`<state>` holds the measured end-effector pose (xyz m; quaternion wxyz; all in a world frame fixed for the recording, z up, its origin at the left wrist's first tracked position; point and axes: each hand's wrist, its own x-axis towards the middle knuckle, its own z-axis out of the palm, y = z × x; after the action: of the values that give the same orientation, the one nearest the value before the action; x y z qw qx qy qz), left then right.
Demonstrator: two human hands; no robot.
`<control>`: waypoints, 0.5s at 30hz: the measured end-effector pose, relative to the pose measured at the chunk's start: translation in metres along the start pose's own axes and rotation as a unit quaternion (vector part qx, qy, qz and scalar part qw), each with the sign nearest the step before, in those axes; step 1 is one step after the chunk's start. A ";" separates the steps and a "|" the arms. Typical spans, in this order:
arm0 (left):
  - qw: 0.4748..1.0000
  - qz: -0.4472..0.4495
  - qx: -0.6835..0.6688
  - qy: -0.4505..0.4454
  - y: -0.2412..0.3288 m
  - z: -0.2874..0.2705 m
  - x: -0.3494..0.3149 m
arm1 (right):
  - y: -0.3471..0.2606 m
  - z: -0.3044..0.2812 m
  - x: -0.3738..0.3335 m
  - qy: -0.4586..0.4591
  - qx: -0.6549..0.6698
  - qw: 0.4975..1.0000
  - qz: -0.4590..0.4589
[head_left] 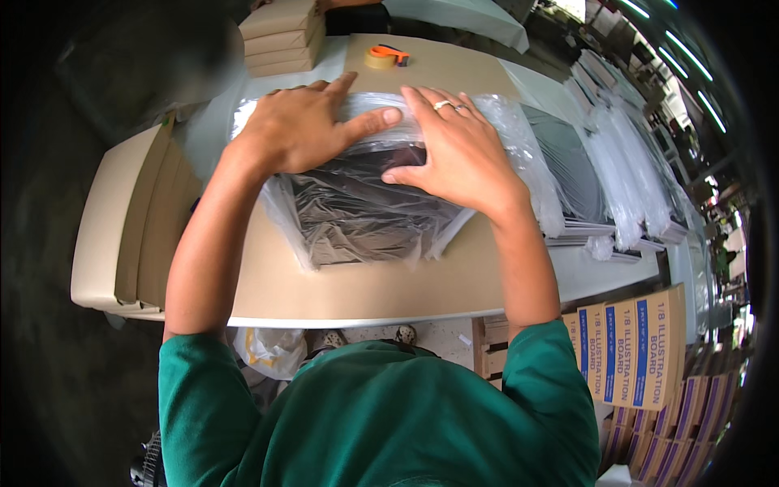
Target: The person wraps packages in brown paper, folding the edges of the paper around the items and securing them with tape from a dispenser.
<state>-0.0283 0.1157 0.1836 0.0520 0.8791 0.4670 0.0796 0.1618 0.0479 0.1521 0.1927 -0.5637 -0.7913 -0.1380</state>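
In the head view, the left hand (296, 130) and the right hand (464, 154) lie palm down with fingers spread wide, neither clenched around anything. Beneath them, and reaching nearer than both, is a dark bundle in clear plastic (369, 215), resting on a brown sheet (349, 296). Beyond the fingertips sits a yellow tape roll (378, 59); left of the hands, brown packs (114, 215); right, dark plastic-covered sheets (568, 154).

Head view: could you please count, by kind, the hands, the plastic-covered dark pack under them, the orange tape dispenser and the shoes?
Left hand and right hand: 2
Dark pack in clear plastic: 1
Orange tape dispenser: 1
Shoes: 2
Total: 6
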 end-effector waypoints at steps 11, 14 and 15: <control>0.996 0.040 0.014 0.073 -0.009 0.011 0.000 | 0.000 -0.062 0.041 0.048 -0.040 0.996 -0.059; 0.995 0.064 -0.018 0.071 -0.015 0.009 0.002 | 0.005 0.007 0.032 -0.013 0.014 0.998 -0.053; 0.995 0.071 -0.032 0.064 -0.016 0.006 0.003 | 0.006 0.006 0.034 -0.047 0.017 0.998 -0.045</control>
<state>-0.0389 0.1272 0.1748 0.0442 0.9009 0.4031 0.1546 0.1570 0.0812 0.1630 0.1584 -0.5304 -0.8259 -0.1068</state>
